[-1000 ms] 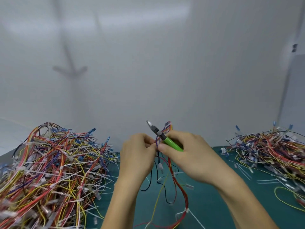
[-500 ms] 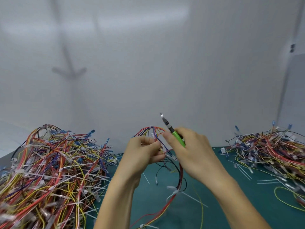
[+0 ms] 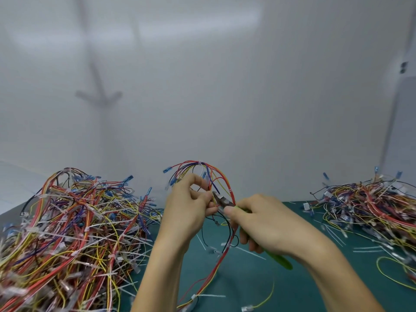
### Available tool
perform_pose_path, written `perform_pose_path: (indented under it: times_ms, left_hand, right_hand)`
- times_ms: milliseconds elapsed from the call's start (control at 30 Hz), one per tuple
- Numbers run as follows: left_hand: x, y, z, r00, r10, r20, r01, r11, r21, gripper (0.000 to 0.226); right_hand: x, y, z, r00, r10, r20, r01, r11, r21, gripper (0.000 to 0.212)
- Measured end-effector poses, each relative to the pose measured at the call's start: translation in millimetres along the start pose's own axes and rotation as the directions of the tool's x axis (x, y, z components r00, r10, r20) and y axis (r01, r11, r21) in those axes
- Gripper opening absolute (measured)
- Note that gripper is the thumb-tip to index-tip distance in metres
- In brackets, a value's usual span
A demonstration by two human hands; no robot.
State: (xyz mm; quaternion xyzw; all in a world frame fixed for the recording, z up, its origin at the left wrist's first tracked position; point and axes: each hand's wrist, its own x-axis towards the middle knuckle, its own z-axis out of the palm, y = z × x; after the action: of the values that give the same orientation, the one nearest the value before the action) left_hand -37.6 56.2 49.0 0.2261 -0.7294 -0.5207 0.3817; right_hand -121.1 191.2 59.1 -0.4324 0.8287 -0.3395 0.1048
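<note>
The wire harness (image 3: 202,170) arched up over my left hand (image 3: 188,206), which pinched its strands between thumb and curled fingers, the red leads trailing down to the green mat (image 3: 281,284) between my wrists. My right hand (image 3: 265,221) was wrapped round the green-handled cutters (image 3: 222,201), their metal nose against the wires just beside my left fingertips (whether the blades had bitten, I could not tell). A big tangle of harnesses (image 3: 74,233) lay at my left, a second heap (image 3: 378,206) well off to the right.

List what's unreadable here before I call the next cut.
1. Head view: tip of the cutters, behind left hand and harness wires; what it bites is unclear.
2. Head view: their handles, mostly under right hand.
3. Head view: left pile and right pile, cropped by frame edges.
</note>
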Motion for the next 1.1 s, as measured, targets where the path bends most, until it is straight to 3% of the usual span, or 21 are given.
perform_pose_path:
  times_ms: [267, 433, 700, 1100]
  left_hand:
    - [-1, 3, 3, 0.998, 0.048, 0.043, -0.054, 0.983, 0.175, 0.016]
    - [0, 5, 3, 0.999, 0.018, 0.042, -0.025, 0.985, 0.171, 0.008]
    - [-2, 5, 10, 0.998, -0.041, 0.04, 0.036, 0.992, 0.121, 0.012]
    - [-1, 3, 6, 0.999, 0.024, 0.048, -0.03, 0.991, 0.131, 0.016]
  right_hand:
    - [2, 6, -3, 0.995, 0.059, 0.076, -0.067, 0.993, 0.098, 0.041]
    - [3, 8, -6, 0.992, 0.057, 0.108, -0.078, 0.978, 0.193, 0.044]
    - [2, 10, -8, 0.991, 0.075, 0.11, -0.092, 0.984, 0.153, 0.043]
    - [4, 6, -3, 0.996, 0.051, 0.07, -0.063, 0.98, 0.191, 0.043]
